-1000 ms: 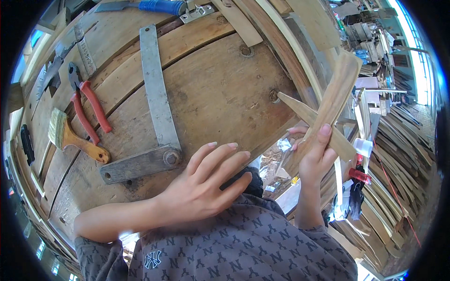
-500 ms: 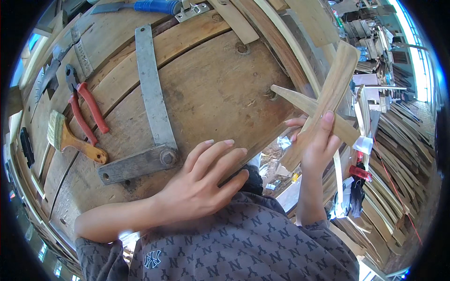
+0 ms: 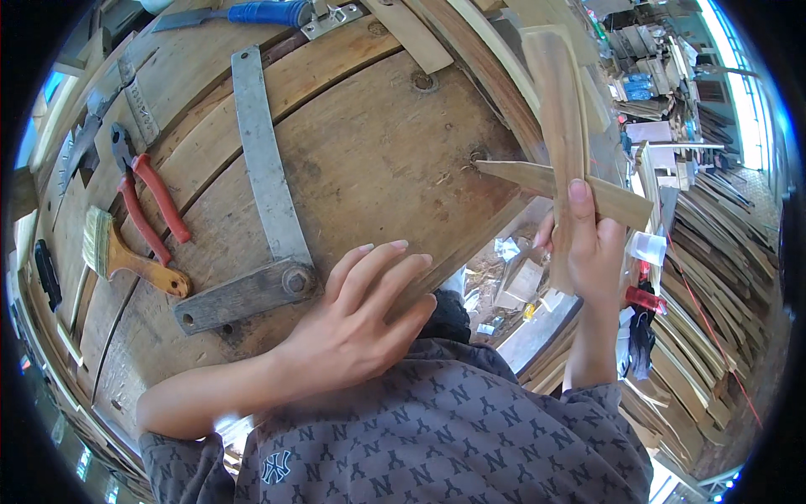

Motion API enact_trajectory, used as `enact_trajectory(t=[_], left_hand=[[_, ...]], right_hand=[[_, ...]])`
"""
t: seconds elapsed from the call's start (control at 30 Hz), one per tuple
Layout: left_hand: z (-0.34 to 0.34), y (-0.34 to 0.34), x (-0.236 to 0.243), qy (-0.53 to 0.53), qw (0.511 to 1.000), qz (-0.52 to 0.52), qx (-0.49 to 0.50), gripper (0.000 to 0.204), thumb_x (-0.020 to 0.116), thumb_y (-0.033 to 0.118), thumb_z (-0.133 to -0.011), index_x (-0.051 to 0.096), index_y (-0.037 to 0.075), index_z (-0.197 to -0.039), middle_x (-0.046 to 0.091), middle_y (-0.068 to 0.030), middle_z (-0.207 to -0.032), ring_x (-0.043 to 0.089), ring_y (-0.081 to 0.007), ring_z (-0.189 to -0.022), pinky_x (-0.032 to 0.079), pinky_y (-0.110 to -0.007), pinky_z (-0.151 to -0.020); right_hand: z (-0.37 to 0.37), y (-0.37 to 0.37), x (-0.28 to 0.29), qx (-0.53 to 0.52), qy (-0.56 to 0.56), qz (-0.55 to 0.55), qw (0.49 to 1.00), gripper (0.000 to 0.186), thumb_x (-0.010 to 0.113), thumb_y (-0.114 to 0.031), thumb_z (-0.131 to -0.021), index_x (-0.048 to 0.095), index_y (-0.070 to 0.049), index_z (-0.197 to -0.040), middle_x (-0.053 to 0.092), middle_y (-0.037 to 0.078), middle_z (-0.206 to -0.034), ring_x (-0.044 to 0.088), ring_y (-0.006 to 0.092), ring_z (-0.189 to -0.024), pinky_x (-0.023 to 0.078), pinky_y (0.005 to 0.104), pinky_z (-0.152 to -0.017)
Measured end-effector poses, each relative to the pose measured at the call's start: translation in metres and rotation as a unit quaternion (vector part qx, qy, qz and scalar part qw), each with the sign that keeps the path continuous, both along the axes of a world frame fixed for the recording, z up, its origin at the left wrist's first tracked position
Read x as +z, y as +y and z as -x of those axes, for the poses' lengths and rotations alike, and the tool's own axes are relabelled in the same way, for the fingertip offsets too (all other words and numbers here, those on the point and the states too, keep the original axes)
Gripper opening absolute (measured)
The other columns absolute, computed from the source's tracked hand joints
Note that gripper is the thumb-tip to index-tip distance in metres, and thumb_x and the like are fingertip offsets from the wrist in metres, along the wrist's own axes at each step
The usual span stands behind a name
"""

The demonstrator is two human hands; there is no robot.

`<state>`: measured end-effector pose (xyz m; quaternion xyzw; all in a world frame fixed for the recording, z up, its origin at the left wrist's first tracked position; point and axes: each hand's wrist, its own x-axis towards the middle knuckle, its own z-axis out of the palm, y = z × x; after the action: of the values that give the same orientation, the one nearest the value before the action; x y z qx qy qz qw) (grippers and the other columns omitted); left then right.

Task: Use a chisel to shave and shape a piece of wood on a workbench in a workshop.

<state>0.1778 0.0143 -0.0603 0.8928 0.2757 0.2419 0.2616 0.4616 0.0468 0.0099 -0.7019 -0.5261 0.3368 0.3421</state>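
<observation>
My right hand grips two crossed pieces of wood near where they overlap, its thumb on top. The longer wooden strip stands almost straight away from me. Across it lies a shorter tapered wooden piece, its narrow tip pointing left over the workbench. Whether the two are fastened together I cannot tell. My left hand is empty at the bench's near edge, fingers apart and slightly bent. Close to it lies a bevel gauge with a metal blade and a dark wooden stock.
On the wooden workbench are red-handled pliers, a paintbrush, a blue-handled chisel and a metal hinge. Wooden strips run along the far right edge. Stacked boards cover the floor at right.
The crossed wood has turned counterclockwise, its long strip going from a rightward lean to nearly straight. My right hand has shifted slightly right. The left hand stays about where it was.
</observation>
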Motion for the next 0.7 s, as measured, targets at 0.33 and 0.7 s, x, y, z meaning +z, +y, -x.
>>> enact_trajectory(t=[0.33,0.7], left_hand=[[0.001,0.001,-0.001,0.006,1.0,0.004,-0.008,0.044,0.081,0.017,-0.076,0.069,0.01,-0.119,0.049,-0.0206,-0.147,0.044,-0.0437,-0.139,0.042,-0.059,-0.111],[0.0,0.001,0.0,0.01,1.0,0.009,-0.008,0.042,0.081,0.018,-0.078,0.07,0.01,-0.118,0.048,-0.0194,-0.149,0.043,-0.0438,-0.139,0.041,-0.058,-0.112]], right_hand=[[0.007,0.02,0.009,0.018,-0.003,-0.013,1.0,0.045,0.057,-0.04,-0.109,0.064,0.0,-0.09,0.058,0.003,-0.057,0.061,0.0107,-0.051,0.043,0.0242,-0.047],[-0.01,0.011,0.019,0.024,-0.039,0.023,0.999,0.044,0.057,-0.042,-0.109,0.063,-0.001,-0.093,0.057,0.001,-0.057,0.061,0.0115,-0.05,0.043,0.0252,-0.046]])
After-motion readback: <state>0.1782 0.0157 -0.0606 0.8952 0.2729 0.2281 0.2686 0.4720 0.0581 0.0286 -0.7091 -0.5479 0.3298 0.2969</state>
